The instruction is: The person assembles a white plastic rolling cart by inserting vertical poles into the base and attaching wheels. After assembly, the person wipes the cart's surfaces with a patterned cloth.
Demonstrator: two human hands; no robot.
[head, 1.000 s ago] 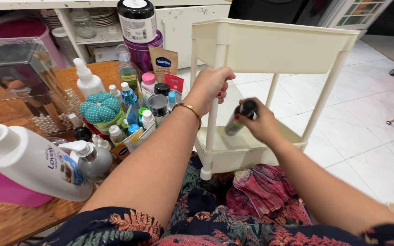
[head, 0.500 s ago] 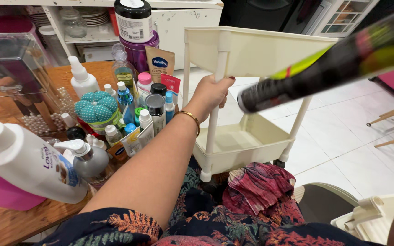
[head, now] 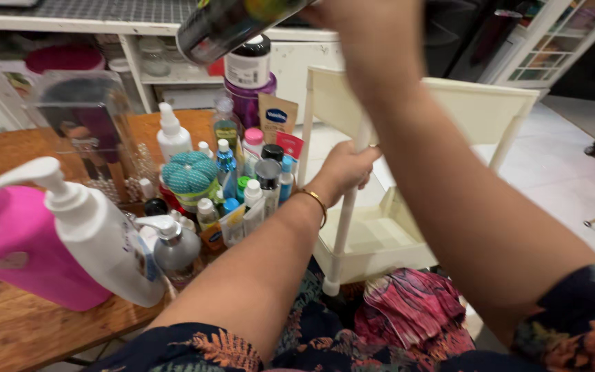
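My left hand grips a white upright post of the cream plastic tiered cart standing on the floor in front of me; a gold bangle sits on that wrist. My right hand is raised high at the top of the view, close to the camera, and holds a dark spray can with green and yellow markings, tilted with its base toward the left. The can hangs above the crowd of small bottles on the wooden table. The cart's lower tray looks bare.
A white pump bottle and a pink container stand at the near left. A clear acrylic box, a teal dotted pincushion and a tall purple jar lie further back. Shelves with dishes line the rear; red patterned cloth covers my lap.
My right hand lifted the spray can from the cart's lower tray, swung it up past the camera and over to the upper left. My left hand stayed on the cart post.
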